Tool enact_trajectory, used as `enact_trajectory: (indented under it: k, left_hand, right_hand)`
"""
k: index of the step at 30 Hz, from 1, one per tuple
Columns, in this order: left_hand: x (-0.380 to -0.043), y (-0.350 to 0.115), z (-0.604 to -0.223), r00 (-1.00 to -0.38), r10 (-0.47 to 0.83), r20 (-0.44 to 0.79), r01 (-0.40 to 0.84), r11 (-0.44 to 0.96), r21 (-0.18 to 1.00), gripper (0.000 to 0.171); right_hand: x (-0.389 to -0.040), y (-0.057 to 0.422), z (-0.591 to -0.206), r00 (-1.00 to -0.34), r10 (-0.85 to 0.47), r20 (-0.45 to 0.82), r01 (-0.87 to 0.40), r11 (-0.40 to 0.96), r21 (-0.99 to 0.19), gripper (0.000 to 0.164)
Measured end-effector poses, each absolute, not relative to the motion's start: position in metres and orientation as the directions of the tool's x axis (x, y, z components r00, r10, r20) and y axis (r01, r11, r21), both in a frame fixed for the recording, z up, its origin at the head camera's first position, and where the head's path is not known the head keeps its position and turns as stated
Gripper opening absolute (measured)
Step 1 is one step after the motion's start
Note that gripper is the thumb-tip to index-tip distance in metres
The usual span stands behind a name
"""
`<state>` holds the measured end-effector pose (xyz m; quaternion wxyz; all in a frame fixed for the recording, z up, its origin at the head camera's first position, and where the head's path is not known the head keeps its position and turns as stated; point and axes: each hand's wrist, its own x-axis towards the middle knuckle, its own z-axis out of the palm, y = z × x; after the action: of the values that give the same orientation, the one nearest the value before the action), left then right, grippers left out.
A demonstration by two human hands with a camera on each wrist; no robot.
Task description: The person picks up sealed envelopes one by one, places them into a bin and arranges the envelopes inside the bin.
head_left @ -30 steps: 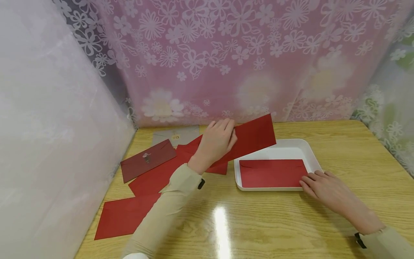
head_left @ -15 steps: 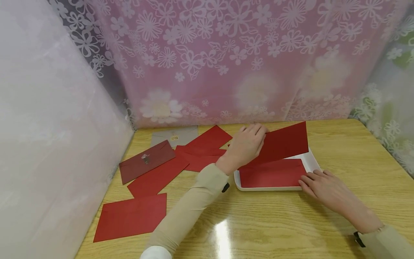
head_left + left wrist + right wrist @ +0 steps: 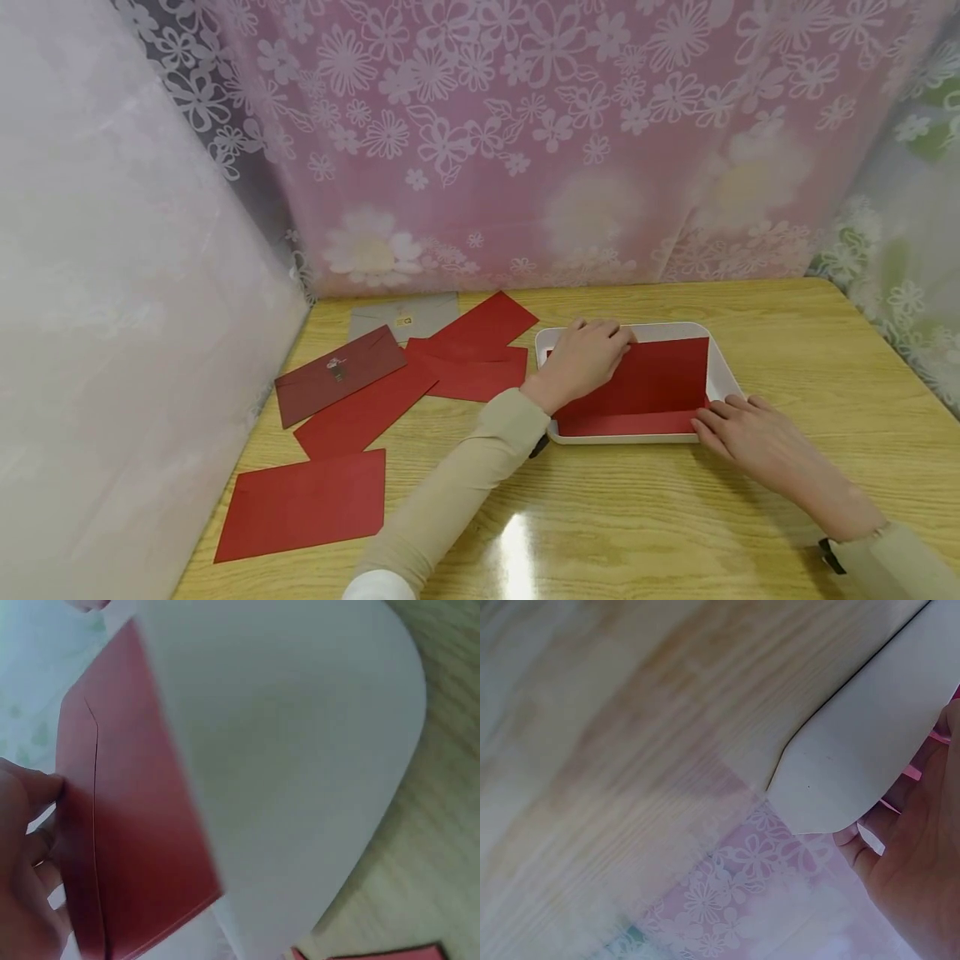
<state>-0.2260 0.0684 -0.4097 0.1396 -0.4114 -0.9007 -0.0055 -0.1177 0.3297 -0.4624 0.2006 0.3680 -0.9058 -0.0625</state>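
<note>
My left hand [image 3: 581,362] grips the top edge of a red envelope [image 3: 663,377], which stands tilted within the white tray [image 3: 722,379]. In the left wrist view the flap line of this envelope [image 3: 142,810] shows, with fingers of the left hand [image 3: 26,855] along its edge. Beneath it lies another red envelope [image 3: 630,426], mostly covered. My right hand [image 3: 757,437] holds the tray's front right corner. The right wrist view has its fingers curled over the rim of the tray [image 3: 855,757].
Several more red envelopes [image 3: 300,504] lie left of the tray, some overlapping. A dark red envelope [image 3: 341,375] with a small printed motif and a grey envelope [image 3: 405,315] with a gold seal lie behind. A flowered curtain [image 3: 480,167] closes off the wooden table's back.
My left hand has carried the red envelope rightward from above the pile, then lowered it into the tray over the envelope there. The right hand has stayed at the tray's corner.
</note>
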Motion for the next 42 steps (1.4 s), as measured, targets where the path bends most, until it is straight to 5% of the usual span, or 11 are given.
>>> enact_trajectory:
  k: [15, 20, 31, 42]
  left_hand:
    - [-0.224, 0.069, -0.425, -0.675, 0.723, 0.147, 0.716, 0.690, -0.107, 0.026]
    - [-0.220, 0.057, -0.413, -0.670, 0.691, 0.272, 0.692, 0.714, -0.109, 0.025]
    - [-0.212, 0.007, -0.392, -0.546, 0.606, 0.579, 0.631, 0.752, -0.191, 0.020]
    - [-0.202, -0.070, -0.395, -0.582, 0.505, 0.638, 0.583, 0.805, -0.106, 0.011]
  right_hand:
    - [-0.116, 0.328, -0.461, -0.718, -0.633, 0.290, -0.602, 0.774, 0.200, 0.094]
    - [-0.116, 0.328, -0.461, -0.715, -0.635, 0.291, -0.601, 0.772, 0.209, 0.096]
    - [-0.116, 0.329, -0.461, -0.698, -0.654, 0.291, -0.613, 0.756, 0.229, 0.096]
    - [-0.115, 0.331, -0.459, -0.650, -0.714, 0.259, -0.655, 0.700, 0.285, 0.096]
